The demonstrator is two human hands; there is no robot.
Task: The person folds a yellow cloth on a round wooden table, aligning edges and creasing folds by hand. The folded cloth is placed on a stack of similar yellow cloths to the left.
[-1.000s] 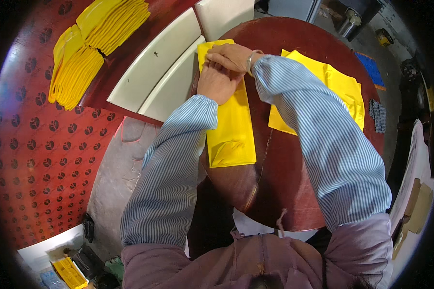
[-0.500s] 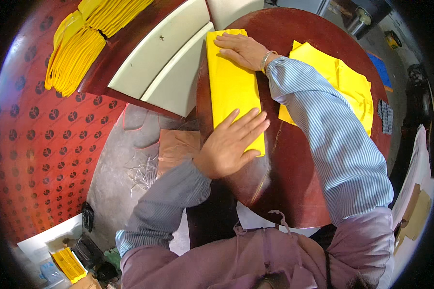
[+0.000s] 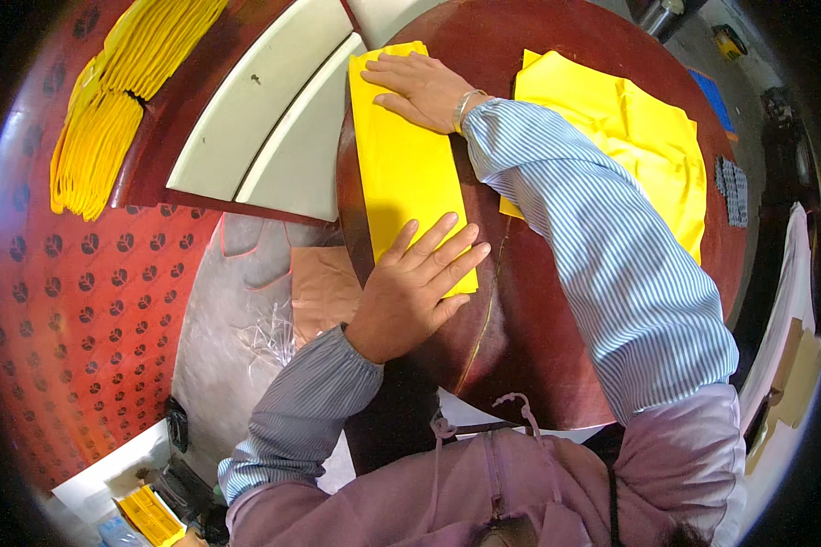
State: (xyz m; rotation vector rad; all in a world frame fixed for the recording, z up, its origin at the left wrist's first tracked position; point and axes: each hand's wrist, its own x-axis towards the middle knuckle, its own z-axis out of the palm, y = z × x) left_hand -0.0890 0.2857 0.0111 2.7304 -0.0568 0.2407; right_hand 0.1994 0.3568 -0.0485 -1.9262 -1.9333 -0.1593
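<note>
Two flat hands lie over a folded yellow strip.
The strip [image 3: 405, 169] runs from far to near along the left side of a round red-brown table [image 3: 538, 365]. The right hand [image 3: 421, 88] lies flat on its far end, fingers nearly together, gripping nothing; the left hand [image 3: 415, 294] spreads its fingers over the near end, likewise with nothing in its grasp. To the right, partly behind the right sleeve [image 3: 602, 246], lies a wider, creased yellow sheet [image 3: 634, 137]. Folded yellow pieces [image 3: 96, 155] sit in bunches at far left.
</note>
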